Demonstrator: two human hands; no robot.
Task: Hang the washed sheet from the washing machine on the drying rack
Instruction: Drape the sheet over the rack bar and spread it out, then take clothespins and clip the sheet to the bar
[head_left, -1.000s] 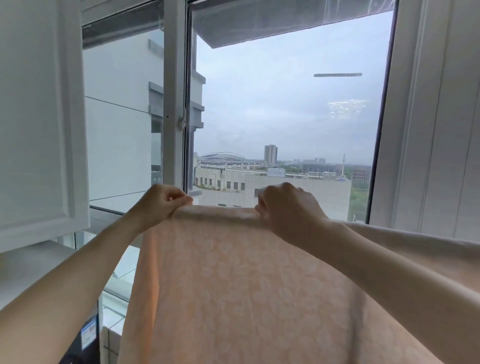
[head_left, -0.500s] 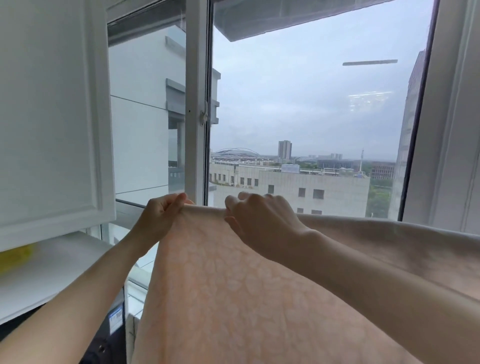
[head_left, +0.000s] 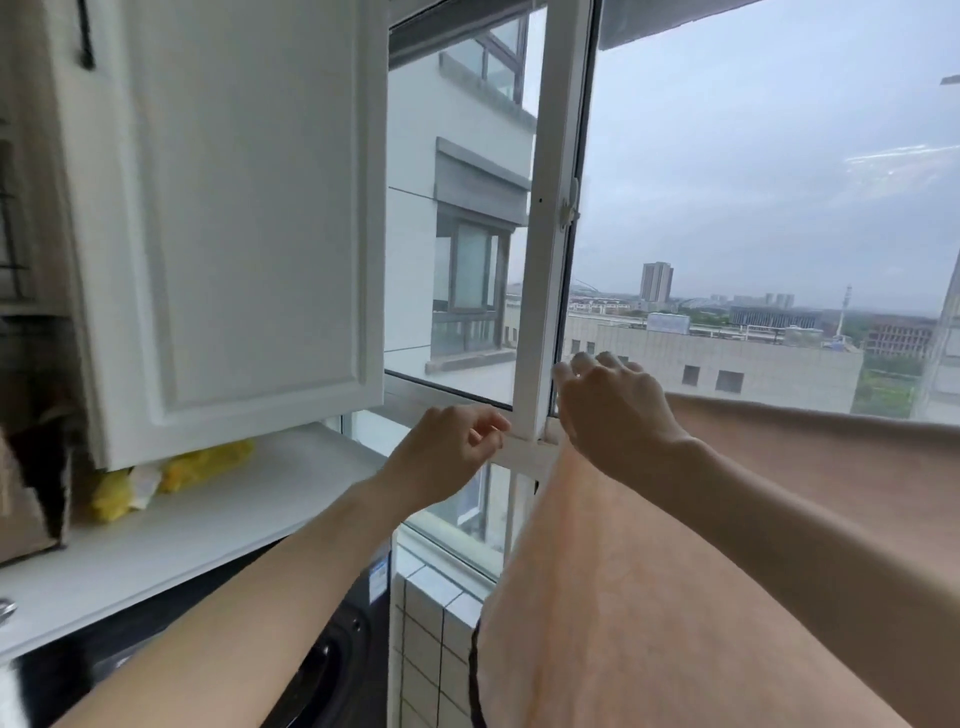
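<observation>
now both hands off sheet (head_left: 675, 597), hanging.

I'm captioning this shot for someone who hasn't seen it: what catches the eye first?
A peach sheet fills the lower right, draped in front of the window with its city view. Above its left end the right hand has its fingers spread, and the left hand hangs loosely curled beside it. A white cabinet door looms upper left.

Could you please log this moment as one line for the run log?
sheet: draped over rack | left hand: loosely curled, holding nothing | right hand: open above sheet edge
</observation>
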